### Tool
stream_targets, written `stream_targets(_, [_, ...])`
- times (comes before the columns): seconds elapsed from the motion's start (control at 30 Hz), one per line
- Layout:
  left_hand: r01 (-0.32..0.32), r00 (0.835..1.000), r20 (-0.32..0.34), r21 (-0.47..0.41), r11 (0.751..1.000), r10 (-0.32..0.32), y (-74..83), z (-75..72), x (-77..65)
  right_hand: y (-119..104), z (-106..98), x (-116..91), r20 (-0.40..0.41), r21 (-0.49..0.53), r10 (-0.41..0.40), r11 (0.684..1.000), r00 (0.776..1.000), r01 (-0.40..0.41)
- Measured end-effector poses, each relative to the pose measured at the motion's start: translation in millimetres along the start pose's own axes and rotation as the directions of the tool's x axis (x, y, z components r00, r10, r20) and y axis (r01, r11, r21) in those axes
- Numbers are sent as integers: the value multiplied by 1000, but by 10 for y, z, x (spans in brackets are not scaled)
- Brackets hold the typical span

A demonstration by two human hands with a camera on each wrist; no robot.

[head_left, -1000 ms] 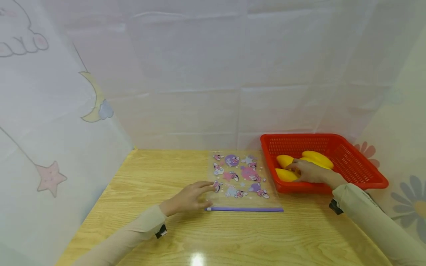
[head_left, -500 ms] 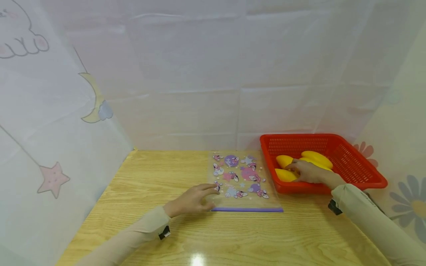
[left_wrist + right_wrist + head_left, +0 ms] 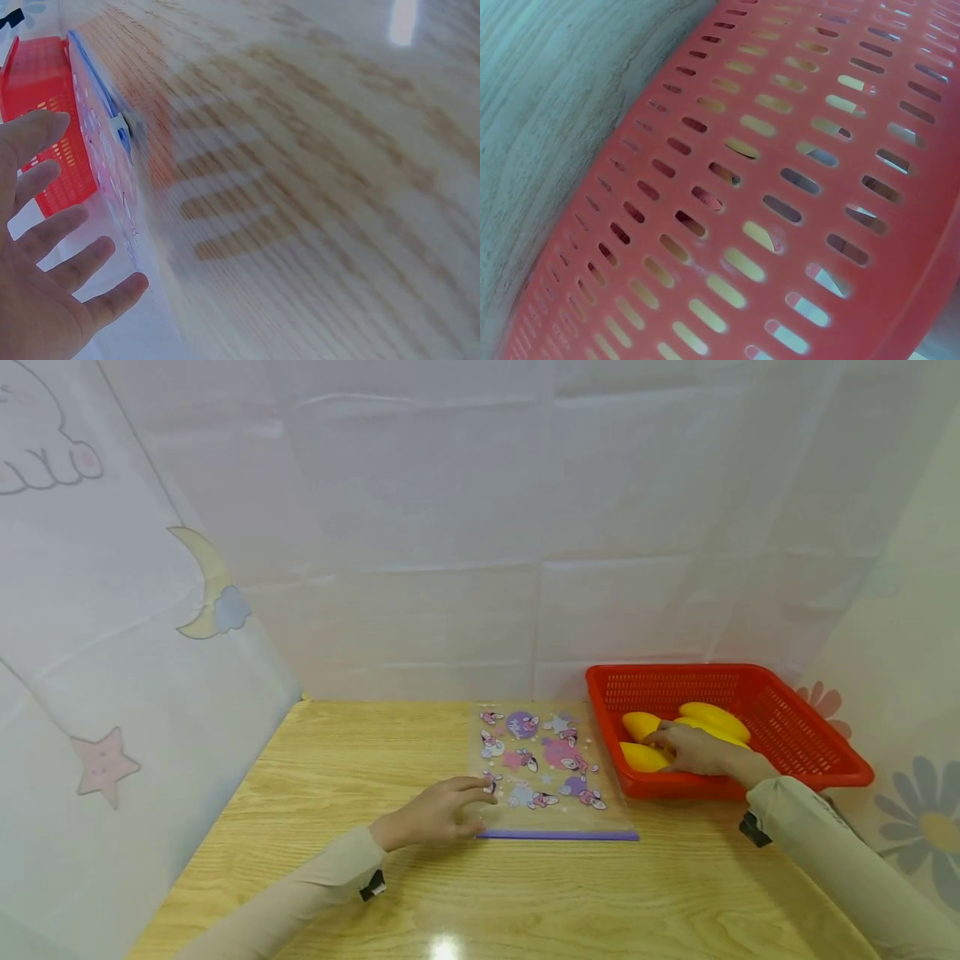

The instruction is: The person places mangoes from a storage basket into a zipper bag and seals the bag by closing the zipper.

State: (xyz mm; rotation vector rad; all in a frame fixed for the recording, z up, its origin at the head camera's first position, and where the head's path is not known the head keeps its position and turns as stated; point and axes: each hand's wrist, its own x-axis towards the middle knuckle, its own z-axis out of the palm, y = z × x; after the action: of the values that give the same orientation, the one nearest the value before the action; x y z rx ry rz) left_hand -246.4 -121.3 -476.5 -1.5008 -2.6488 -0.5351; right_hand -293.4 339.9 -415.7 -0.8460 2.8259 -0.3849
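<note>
In the head view, my right hand reaches into a red plastic basket. Its fingers curl round the right end of the nearest yellow mango. More mangoes lie behind and under that hand. A clear zip bag with pink and purple cartoon prints lies flat, left of the basket. Over its near left corner is my left hand, fingers spread and loosely bent, holding nothing. The left wrist view shows the bag's zip slider. From the right wrist, the basket wall hides the right hand.
The wooden table carries the bag and basket. Pale printed sheets rise behind and at both sides. The basket stands close to the back and right sheets.
My left hand has shifted slightly right, and now covers the slider end of the bag's purple strip. The right hand stays at the mangoes.
</note>
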Motion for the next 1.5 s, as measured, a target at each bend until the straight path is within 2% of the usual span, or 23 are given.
stream_targets(0.17, [-10, 1000, 2, -17, 1000, 10, 27, -19, 8, -14, -1, 4, 7, 10, 5, 1000, 1000, -5])
stream_targets(0.47, [-32, 999, 28, 21, 999, 31, 42, 3, 34, -29, -13, 2, 9, 17, 26, 1000, 1000, -27])
stream_targets(0.73, [-20, 999, 48, 35, 999, 18, 49, 53, 62, -24, -17, 0, 2, 1, 10, 1000, 1000, -10])
stream_targets(0.93, [9, 996, 90, 32, 999, -12, 55, 68, 82, -8, -5, 4, -8, -11, 5, 1000, 1000, -5])
stream_targets(1.23, [-76, 992, 98, -1, 997, 76, 67, 92, 68, 1, -1, 13, -5, -17, 3, 1000, 1000, -3])
stream_targets(1.5, [-62, 991, 117, 1, 998, 61, 86, 108, 60, 12, 10, 9, -1, -8, 3, 1000, 1000, -3])
